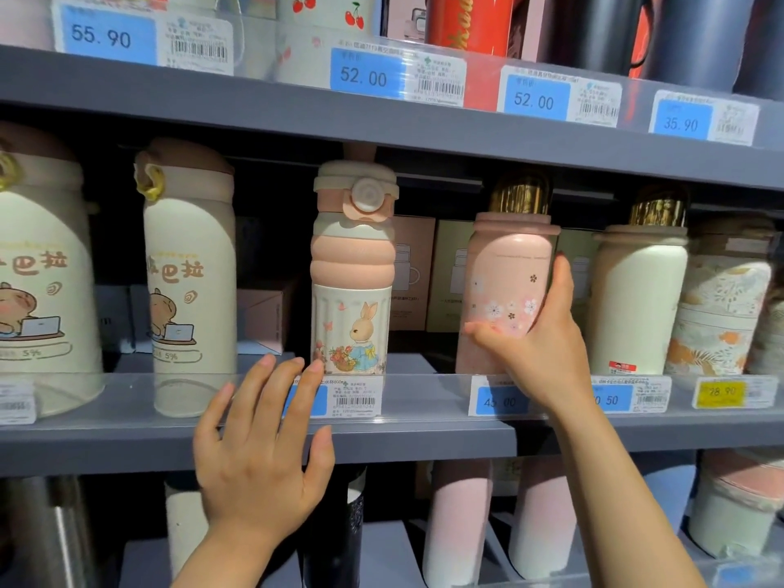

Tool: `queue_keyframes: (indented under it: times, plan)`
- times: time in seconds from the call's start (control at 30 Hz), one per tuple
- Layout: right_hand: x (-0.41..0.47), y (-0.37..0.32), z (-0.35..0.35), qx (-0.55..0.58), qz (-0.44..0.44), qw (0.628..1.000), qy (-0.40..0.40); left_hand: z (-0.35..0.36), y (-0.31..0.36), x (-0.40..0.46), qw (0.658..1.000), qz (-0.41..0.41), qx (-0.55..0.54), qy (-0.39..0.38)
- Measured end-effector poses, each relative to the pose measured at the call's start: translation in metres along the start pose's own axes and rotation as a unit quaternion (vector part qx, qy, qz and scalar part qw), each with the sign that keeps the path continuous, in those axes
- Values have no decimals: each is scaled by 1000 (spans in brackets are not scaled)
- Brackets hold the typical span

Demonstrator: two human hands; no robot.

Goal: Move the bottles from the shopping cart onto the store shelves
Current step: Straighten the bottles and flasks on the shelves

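Shelves (382,443) of grey metal fill the view, stocked with drinking bottles behind clear plastic rails that carry price tags. On the middle shelf the right hand (536,345) grips a pink bottle (507,269) with a gold cap and small blossom prints; the thumb lies across its lower front and the fingers wrap round its right side. That pink bottle stands upright at the front of the shelf, above a blue price tag (500,401) reading 45.00. Just to its left stands a rabbit bottle (352,299), peach-ribbed above and cream below, with a round button on its lid. The left hand (263,451) is open, fingers straight and spread, its fingertips (314,369) reaching the shelf rail right in front of the rabbit bottle's base; whether they touch the bottle itself is unclear. Further left are two cream bottles (191,282) printed with a brown animal at a laptop. To the right of the pink bottle stands a white bottle (640,299) with a gold cap, then a flower-patterned one (717,316) above a yellow price tag (721,392). Boxes (413,269) sit behind the front row. The shelf above holds more bottles and tags marked 55.90, 52.00 and 35.90; the shelf below shows pink and white bottles (458,524).
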State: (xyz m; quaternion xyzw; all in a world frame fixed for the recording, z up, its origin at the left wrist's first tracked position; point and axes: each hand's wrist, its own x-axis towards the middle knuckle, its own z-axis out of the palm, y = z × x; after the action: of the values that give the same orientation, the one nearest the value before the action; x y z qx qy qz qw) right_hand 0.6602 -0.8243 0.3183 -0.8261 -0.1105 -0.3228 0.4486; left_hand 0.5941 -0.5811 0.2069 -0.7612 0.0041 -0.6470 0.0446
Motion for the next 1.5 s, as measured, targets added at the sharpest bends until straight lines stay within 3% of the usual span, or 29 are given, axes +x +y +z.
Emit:
queue_keyframes:
  times: [0.57,0.9,0.97,1.13,1.2,1.3,1.4,1.5]
  plan:
    - [9,6,-16,64,-14,991,-112,-3,0,1,1000,8,1,2]
    - [16,9,-23,48,-46,985,-160,-4,0,2,1000,13,15,-3]
    - [10,12,-22,31,-66,987,-143,-6,0,2,1000,16,26,-8]
    - [-21,31,-27,14,-148,989,4,-15,10,4,998,-34,7,-45]
    - [-25,45,-40,7,-202,976,77,-17,31,6,996,-73,-13,-46]
    - [-11,70,-64,-9,-208,967,149,-11,86,11,998,-48,-29,-31]
    - [12,88,-87,-22,-144,977,157,-1,152,29,996,31,-73,-30]
    - [34,97,-96,-59,-94,989,102,18,199,46,993,90,-63,-48]
